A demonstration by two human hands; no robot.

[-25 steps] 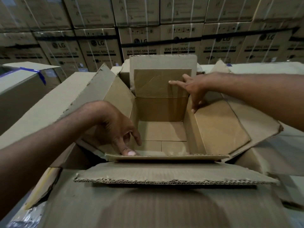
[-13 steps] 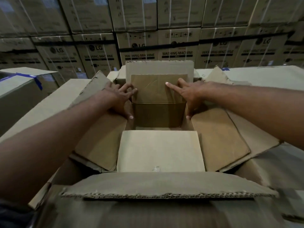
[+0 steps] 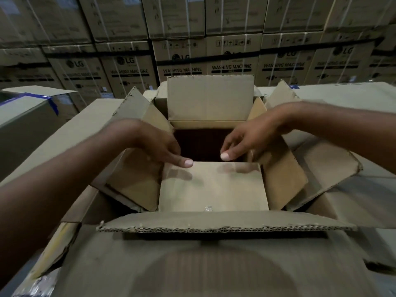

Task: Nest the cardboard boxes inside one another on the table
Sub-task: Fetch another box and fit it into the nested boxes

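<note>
A small cardboard box (image 3: 213, 187) sits nested inside a larger cardboard box (image 3: 214, 224) whose torn flaps spread outward. The small box's near flap is folded flat over its opening; its far flap (image 3: 210, 97) stands upright and its side flaps lean outward. My left hand (image 3: 158, 146) reaches over the left side flap, with a fingertip resting on the far left corner of the folded near flap. My right hand (image 3: 244, 140) hovers over the opening, fingers curled and apart, its thumb tip at the flap's far edge. Neither hand grips anything.
A wall of stacked LG washing machine cartons (image 3: 231, 50) fills the background. Another box with blue tape (image 3: 32, 110) stands at the left. Flat cardboard surfaces (image 3: 342, 95) extend behind and to the right of the boxes.
Both hands have come back toward me from the small box's far flap to the edge of its near flap. That near flap, upright a second ago, now lies folded over the opening.
</note>
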